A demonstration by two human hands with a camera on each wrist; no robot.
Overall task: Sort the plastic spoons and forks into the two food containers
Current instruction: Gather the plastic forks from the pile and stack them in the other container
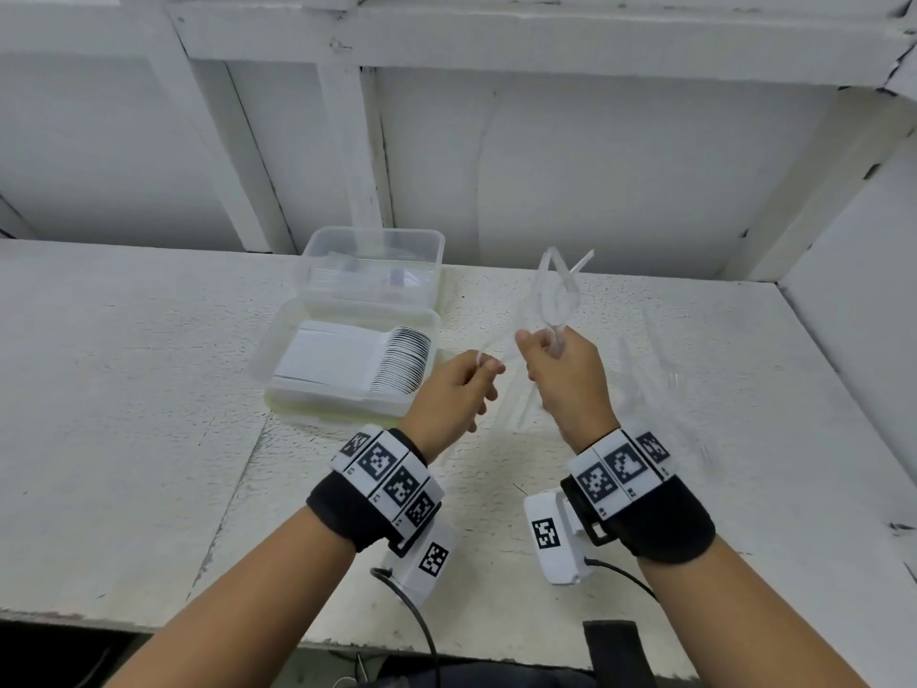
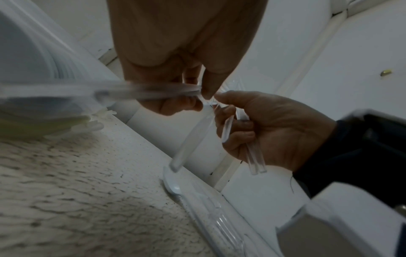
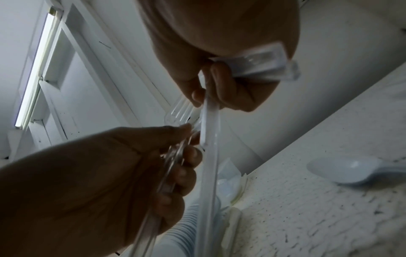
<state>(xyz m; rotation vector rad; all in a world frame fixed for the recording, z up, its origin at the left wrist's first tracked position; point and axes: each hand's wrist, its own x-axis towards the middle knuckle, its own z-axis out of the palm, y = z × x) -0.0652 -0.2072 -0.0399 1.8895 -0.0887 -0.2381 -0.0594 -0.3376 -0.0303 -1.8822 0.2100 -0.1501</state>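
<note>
No legible brand or text anywhere; the only printed marks are the black-and-white square codes on both wristbands.

Right hand: raised above the table, fingers curled tight round a bundle of clear plastic cutlery. Ends fan out above the fist, other ends stick out below it. Fork tines show in the right wrist view; which other pieces are forks or spoons I cannot tell.

Left hand: just left of the right, nearly touching. Thumb and forefinger pinch one clear piece, other fingers loosely curled beneath. The piece is blurred; type not readable.

Near container: clear, open, on the table just left of the hands. Holds a tidy row of white spoons, bowls nested toward its right end, handles to the left.

Far container: clear, directly behind the near one, touching it. Holds clear pieces, too faint to identify.

Loose cutlery: clear pieces lie on the table right of the right hand. A white spoon lies among them.
</note>
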